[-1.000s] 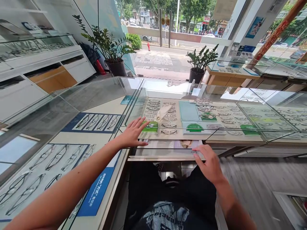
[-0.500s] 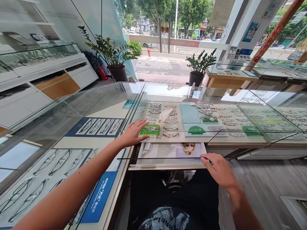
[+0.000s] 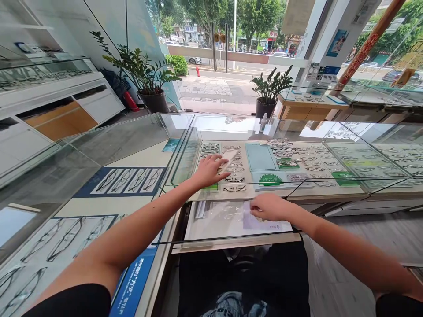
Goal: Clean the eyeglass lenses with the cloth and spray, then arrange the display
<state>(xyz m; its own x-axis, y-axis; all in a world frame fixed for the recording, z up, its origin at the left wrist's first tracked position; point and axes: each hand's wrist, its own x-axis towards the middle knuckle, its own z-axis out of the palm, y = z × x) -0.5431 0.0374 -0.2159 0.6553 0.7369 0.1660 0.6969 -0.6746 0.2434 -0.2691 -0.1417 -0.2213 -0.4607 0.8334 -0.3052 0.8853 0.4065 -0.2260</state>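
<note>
My left hand [image 3: 211, 171] reaches over the glass display case, fingers apart around the near end of a cream cloth [image 3: 231, 156]. Whether its fingertips touch the cloth I cannot tell. The cloth lies over rows of eyeglasses [image 3: 235, 179]. A green card [image 3: 211, 187] is partly covered by this hand. Over the pulled-out drawer [image 3: 211, 224] is my right hand [image 3: 269, 207], its fingers bent in and nothing visible in them; their undersides are hidden. Below it in the drawer lies a lilac printed sheet [image 3: 274, 225], beside clear plastic wrapping [image 3: 228, 211].
A second glass case with eyeglasses on blue-edged panels [image 3: 79, 176] stands to the left. A small clear bottle [image 3: 263, 122] stands on the glass behind. Potted plants [image 3: 155, 101] and a glass door are beyond. The drawer front [image 3: 238, 244] is close to my body.
My left hand has moved right, to the cream cloth. My right hand has let go of the drawer's right corner and moved in over the drawer, which stands further out.
</note>
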